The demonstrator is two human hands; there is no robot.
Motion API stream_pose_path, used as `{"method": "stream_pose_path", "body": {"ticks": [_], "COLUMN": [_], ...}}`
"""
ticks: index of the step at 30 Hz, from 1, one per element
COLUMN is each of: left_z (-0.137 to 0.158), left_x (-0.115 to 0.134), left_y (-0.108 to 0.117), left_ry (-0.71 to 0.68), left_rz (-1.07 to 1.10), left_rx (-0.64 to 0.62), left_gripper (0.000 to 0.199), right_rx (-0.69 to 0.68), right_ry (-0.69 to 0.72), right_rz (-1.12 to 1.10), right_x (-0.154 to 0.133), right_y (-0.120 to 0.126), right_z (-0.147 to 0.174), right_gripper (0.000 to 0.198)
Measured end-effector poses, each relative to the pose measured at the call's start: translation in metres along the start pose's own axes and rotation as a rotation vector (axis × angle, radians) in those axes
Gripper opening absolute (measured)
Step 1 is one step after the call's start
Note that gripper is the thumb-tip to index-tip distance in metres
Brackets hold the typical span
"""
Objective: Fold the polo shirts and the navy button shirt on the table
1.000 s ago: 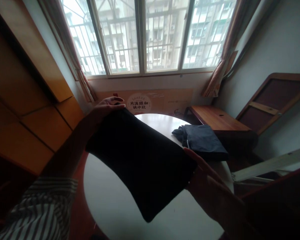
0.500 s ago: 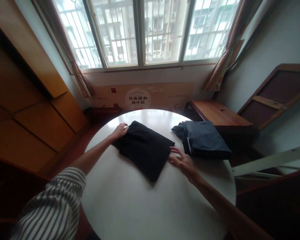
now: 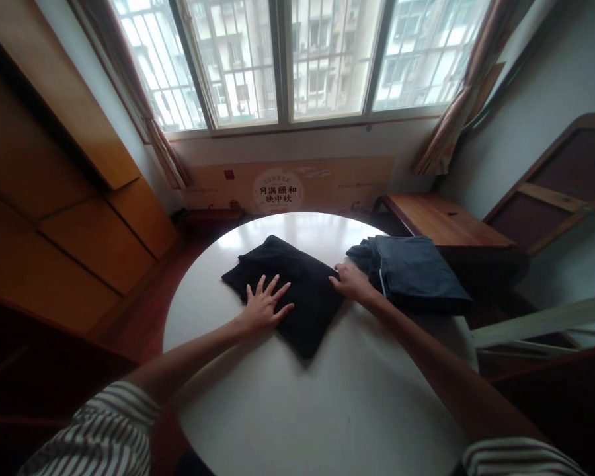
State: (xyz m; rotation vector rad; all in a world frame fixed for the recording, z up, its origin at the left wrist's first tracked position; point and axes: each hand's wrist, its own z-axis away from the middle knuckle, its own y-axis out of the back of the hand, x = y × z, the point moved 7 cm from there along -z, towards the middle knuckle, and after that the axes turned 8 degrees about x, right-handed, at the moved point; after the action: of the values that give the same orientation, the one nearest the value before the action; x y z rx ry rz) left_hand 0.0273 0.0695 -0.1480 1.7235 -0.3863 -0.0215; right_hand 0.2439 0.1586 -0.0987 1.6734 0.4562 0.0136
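The left hand is pressing, fingers spread wide, on the folded black cloth, which is lying flat on the white table. Danger here: that palm could be dragging the top layer and rucking it up if it slides! The right hand is curling its fingers at the right corner; whether they're pinching fabric, one cannot tell. A tug there could be skewing the fold, and the dark blue pile is sitting close by, risking a knock. Half a second ago, the left was touching the cloth's far-left edge; now it's bearing down nearer the middle.
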Motion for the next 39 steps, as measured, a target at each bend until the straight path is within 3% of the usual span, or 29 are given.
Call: {"method": "stream_pose_path", "body": {"ticks": [4, 7, 9, 11, 13, 15, 17, 19, 21, 25, 28, 33, 39], "left_z": [-0.009, -0.013, -0.013, -0.017, -0.031, -0.053, -0.075, -0.091, -0.103, -0.115, -0.119, -0.122, -0.125], "left_x": [-0.011, -0.012, -0.011, -0.012, -0.019, -0.039, -0.068, -0.091, -0.102, -0.101, -0.103, -0.113, -0.121], "left_y": [0.008, 0.021, 0.027, 0.031, 0.034, 0.037, 0.034, 0.025, 0.015, 0.007, 0.007, 0.004, -0.010], "left_ry": [-0.151, -0.350, -0.415, -0.408, -0.341, -0.183, 0.081, 0.308, 0.402, 0.383, 0.382, 0.407, 0.422], "left_rz": [0.108, 0.262, 0.405, 0.559, 0.659, 0.654, 0.583, 0.535, 0.541, 0.610, 0.657, 0.694, 0.690], "left_rx": [-0.083, -0.187, -0.264, -0.281, -0.157, 0.074, 0.259, 0.311, 0.295, 0.311, 0.380, 0.462, 0.422], "left_gripper": [0.063, 0.056, 0.045, 0.038, 0.040, 0.037, 0.033, 0.040, 0.045, 0.026, 0.025, 0.028, 0.028], "right_rx": [-0.064, -0.140, -0.360, -0.678, -0.782, -0.564, -0.202, 0.085, 0.250, 0.355, 0.376, 0.423, 0.487], "right_ry": [0.027, 0.053, 0.052, 0.033, 0.037, 0.082, 0.120, 0.123, 0.116, 0.054, -0.015, -0.071, -0.138], "right_rz": [-0.010, -0.081, -0.250, -0.459, -0.606, -0.626, -0.518, -0.389, -0.319, -0.280, -0.278, -0.303, -0.306], "right_x": [0.004, -0.003, -0.012, -0.024, -0.031, -0.028, -0.019, -0.013, -0.014, -0.014, 0.000, 0.024, 0.035], "right_y": [0.004, 0.009, 0.001, -0.010, -0.010, 0.001, 0.016, 0.024, 0.022, 0.006, -0.006, -0.018, -0.022], "right_z": [0.031, 0.084, 0.130, 0.176, 0.194, 0.173, 0.133, 0.093, 0.058, 0.008, -0.013, -0.023, -0.024], "right_gripper": [0.016, 0.014, 0.017, 0.020, 0.023, 0.026, 0.027, 0.023, 0.021, 0.024, 0.024, 0.025, 0.034]}}
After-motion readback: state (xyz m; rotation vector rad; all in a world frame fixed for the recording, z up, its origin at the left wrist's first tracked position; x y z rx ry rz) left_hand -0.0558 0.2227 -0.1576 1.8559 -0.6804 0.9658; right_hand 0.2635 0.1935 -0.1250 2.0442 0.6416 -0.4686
